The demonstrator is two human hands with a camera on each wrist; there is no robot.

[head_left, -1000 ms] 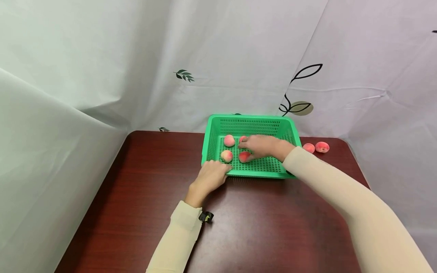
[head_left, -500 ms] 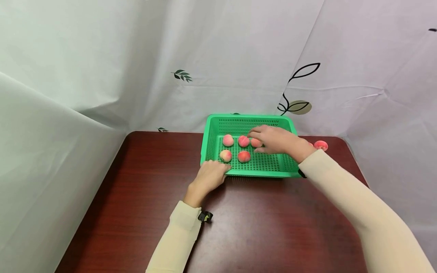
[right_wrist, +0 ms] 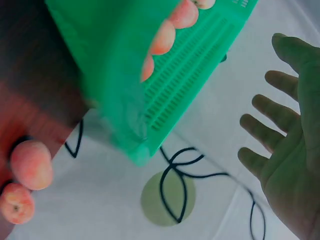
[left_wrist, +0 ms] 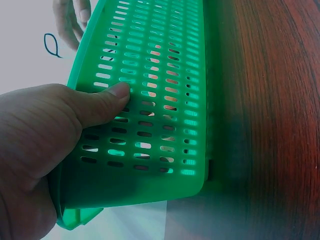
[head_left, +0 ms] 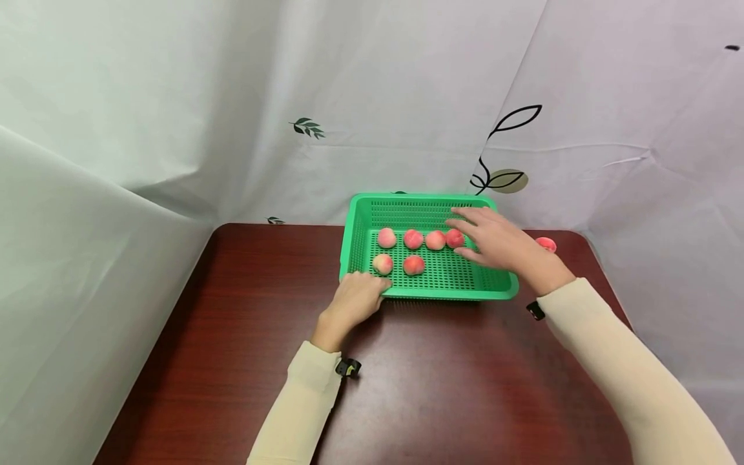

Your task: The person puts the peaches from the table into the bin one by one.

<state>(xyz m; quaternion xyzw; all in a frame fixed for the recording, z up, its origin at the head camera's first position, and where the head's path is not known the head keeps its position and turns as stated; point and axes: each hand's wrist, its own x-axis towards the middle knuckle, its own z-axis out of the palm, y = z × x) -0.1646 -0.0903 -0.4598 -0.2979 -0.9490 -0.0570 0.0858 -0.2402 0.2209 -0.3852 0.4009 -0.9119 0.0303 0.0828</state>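
A green plastic basket (head_left: 450,294) stands at the back of the table, with several pink-red peaches (head_left: 413,239) on its floor. They lie in a back row and a shorter front row at the left. My left hand (head_left: 356,298) grips the basket's near rim at the left corner; in the left wrist view its thumb (left_wrist: 107,102) presses the slotted outer wall. Above the basket's right side hangs my right hand (head_left: 494,239), fingers spread and holding nothing. Its fingertips are near the rightmost peach (head_left: 455,238) of the back row.
Right of the basket, on the table, lie two more peaches: a rounded peach (right_wrist: 31,165) and a smaller-looking peach (right_wrist: 16,203). My right arm hides one of them in the head view. A white curtain (head_left: 407,97) with leaf prints hangs behind the brown table (head_left: 442,374).
My right hand has let go of peaches in the basket and moved right, its fingers opening. The back row now shows more peaches. My left hand stays on the rim.
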